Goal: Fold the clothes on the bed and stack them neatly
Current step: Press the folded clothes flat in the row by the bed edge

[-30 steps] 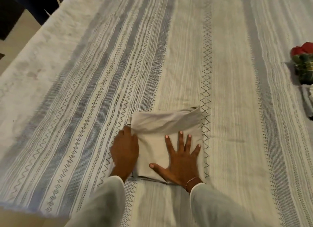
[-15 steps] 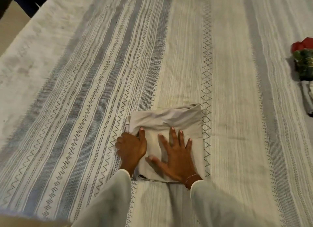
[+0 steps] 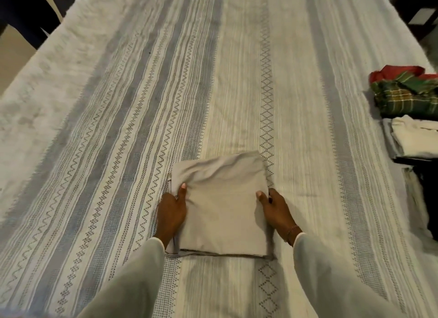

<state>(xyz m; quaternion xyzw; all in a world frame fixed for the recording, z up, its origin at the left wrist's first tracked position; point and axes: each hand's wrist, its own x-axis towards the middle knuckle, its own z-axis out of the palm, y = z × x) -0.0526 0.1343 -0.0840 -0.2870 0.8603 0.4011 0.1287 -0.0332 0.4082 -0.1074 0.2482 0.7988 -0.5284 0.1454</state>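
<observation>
Hands, left (image 3: 171, 209) and right (image 3: 276, 207), gripping folded beige garment (image 3: 222, 206) sides

Beige garment (image 3: 225, 206): plain, pale beige-grey cloth folded into a compact rectangle; lies flat on the bed (image 3: 237, 80) near its front edge, in the middle; top part slightly rumpled, with soft creases; a thin hem edge shows along the near side.
Plaid garment (image 3: 403, 94): green check with yellow and white lines, folded, on red cloth (image 3: 393, 72); at the bed's right edge, well apart from the beige one.
White stack (image 3: 412, 137): pale folded pieces, one on another, just in front of the plaid garment.
Dark piece (image 3: 429, 199): dark cloth nearer still along the right edge, cut off by the frame.
</observation>
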